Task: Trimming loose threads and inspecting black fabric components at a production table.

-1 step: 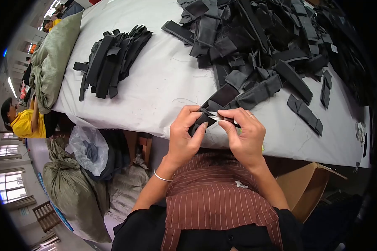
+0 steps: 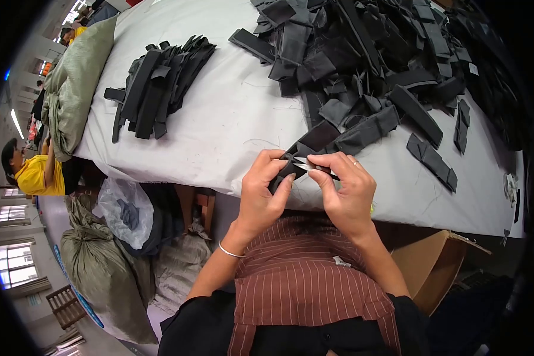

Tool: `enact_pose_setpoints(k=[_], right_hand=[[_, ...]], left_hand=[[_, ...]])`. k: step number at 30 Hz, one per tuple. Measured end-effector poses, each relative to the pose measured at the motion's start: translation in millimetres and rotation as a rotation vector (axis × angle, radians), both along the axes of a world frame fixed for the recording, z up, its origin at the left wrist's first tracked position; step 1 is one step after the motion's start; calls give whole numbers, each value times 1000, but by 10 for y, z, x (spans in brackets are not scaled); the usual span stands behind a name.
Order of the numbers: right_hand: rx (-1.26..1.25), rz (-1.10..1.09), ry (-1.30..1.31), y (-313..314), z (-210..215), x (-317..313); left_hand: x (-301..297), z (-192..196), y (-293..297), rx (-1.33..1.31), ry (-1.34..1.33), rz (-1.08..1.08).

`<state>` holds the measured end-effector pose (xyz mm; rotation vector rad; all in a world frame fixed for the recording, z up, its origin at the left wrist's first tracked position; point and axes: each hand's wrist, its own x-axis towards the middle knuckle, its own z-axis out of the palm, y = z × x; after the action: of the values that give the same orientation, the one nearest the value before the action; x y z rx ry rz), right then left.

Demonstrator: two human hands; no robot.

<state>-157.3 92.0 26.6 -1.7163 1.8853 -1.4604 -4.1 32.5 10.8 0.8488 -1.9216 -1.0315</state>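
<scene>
Near the table's front edge, my left hand (image 2: 262, 188) pinches a black fabric strip (image 2: 283, 172) between thumb and fingers. A pair of thread snips (image 2: 306, 167) is gripped in my right hand (image 2: 350, 188), its blades pointing left and parted at the strip's edge. The two hands are close together, and the fingers partly cover both the strip and the snips' handles. Just beyond them lies a large heap of black fabric strips (image 2: 362, 65), some reaching almost to my fingers.
A neater stack of black strips (image 2: 151, 89) lies at the left on the white-covered table (image 2: 231, 113). Stuffed sacks (image 2: 101, 267) and a clear plastic bag (image 2: 124, 210) stand at lower left. An open cardboard box (image 2: 427, 267) is at lower right. A person in yellow (image 2: 44, 175) works at far left.
The snips' blades show farther apart than before, and the strip at my fingertips has shifted slightly. My hands stay in nearly the same place.
</scene>
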Motion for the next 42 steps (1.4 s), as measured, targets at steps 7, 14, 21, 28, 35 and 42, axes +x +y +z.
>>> enact_pose_setpoints(k=[7, 14, 21, 28, 35, 42], right_hand=[[13, -36, 155, -5, 16, -9], [-52, -53, 141, -21, 116, -76], [276, 166, -276, -4, -267, -95], [288, 163, -631, 1, -261, -108], [283, 184, -457, 29, -440, -56], [557, 137, -246, 39, -190, -33]], left_hand=[[-10, -9, 32, -137, -126, 14], [95, 187, -32, -218, -463, -170], [71, 23, -108, -330, -153, 86], [-2, -391, 5, -162, 2, 142], [-101, -423, 23, -67, 89, 112], [-92, -487, 72, -45, 45, 70]])
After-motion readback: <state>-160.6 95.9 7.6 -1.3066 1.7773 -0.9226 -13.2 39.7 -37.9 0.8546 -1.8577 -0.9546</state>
